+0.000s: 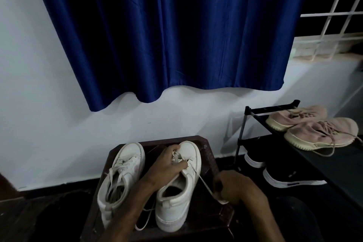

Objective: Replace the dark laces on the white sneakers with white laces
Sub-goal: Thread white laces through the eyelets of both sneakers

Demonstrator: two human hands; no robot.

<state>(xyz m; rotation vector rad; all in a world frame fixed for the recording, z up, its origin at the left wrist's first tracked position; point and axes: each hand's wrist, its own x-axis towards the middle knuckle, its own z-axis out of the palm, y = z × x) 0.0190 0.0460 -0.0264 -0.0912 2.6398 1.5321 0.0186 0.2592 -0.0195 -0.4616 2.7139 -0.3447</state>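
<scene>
- The right hand's [233,186] fingers are curled, pinching the white lace [204,182], which runs taut up to the eyelets.
- The left hand's [169,163] fingers are curled over the tongue and pinch the crossings of the right sneaker [176,202].
- I judge it best to pull steadily along the lace's line while the left hand pins the shoe, so the crossings lie flat.
- Both shoes stand on the dark stool [208,147]. The left sneaker [121,173] looks laced in white.
</scene>
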